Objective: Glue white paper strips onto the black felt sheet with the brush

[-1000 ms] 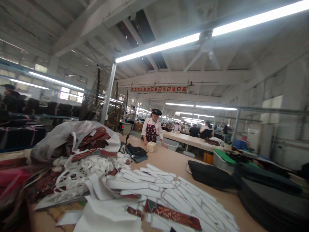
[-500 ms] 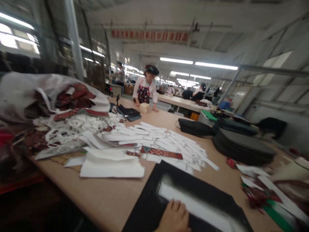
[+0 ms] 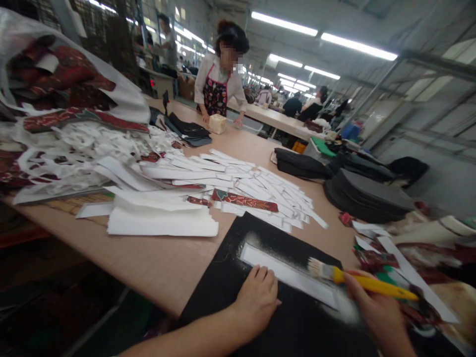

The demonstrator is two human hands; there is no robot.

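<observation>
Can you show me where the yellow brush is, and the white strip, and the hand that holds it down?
yellow brush [image 3: 366, 283], head view, on the yellow handle.
white strip [image 3: 293, 275], head view, on its bare middle.
left hand [image 3: 256, 301], head view, on the back of the hand.

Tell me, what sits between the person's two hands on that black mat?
In the head view, a white strip lies on the black mat between the left hand and right hand, under the brush bristles.
</observation>
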